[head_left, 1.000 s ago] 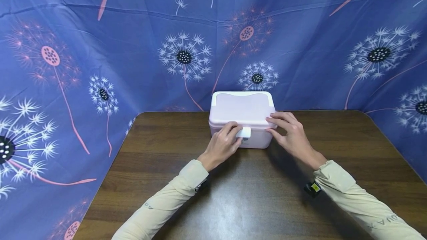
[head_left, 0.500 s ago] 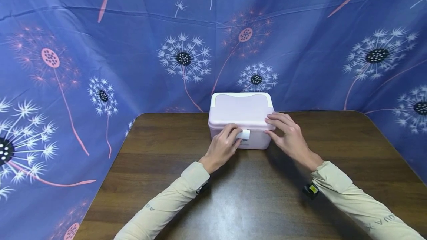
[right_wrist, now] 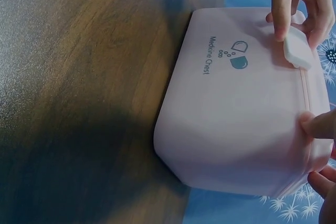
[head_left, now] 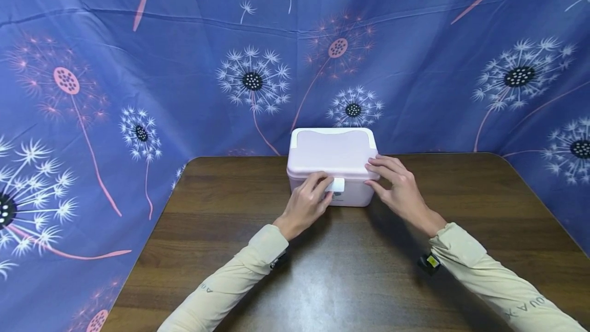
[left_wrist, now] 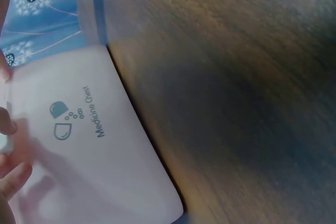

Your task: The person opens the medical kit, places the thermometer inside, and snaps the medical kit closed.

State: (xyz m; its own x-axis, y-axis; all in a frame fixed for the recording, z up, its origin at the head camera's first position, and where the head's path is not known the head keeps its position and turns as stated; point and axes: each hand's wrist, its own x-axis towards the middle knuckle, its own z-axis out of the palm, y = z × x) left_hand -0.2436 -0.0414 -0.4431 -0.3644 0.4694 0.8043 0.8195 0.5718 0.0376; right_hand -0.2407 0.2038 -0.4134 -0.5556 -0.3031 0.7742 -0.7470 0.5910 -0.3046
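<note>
A pale pink medicine chest (head_left: 332,152) with a white-edged lid stands at the back of the table, its lid down. On its front is a white latch (head_left: 338,185), pinched between the thumb and fingers of my left hand (head_left: 304,201). My right hand (head_left: 403,188) holds the lid's front right corner, fingertips on top and thumb just below the rim. The right wrist view shows that thumb (right_wrist: 317,125) by the lid seam, and the latch (right_wrist: 296,48) standing out from the front. Printed words and a capsule drawing (left_wrist: 62,121) face the left wrist view.
The brown wooden table (head_left: 322,281) spreads in front of the chest. Right behind it hangs a blue cloth (head_left: 193,81) with dandelion prints, which also runs along both sides.
</note>
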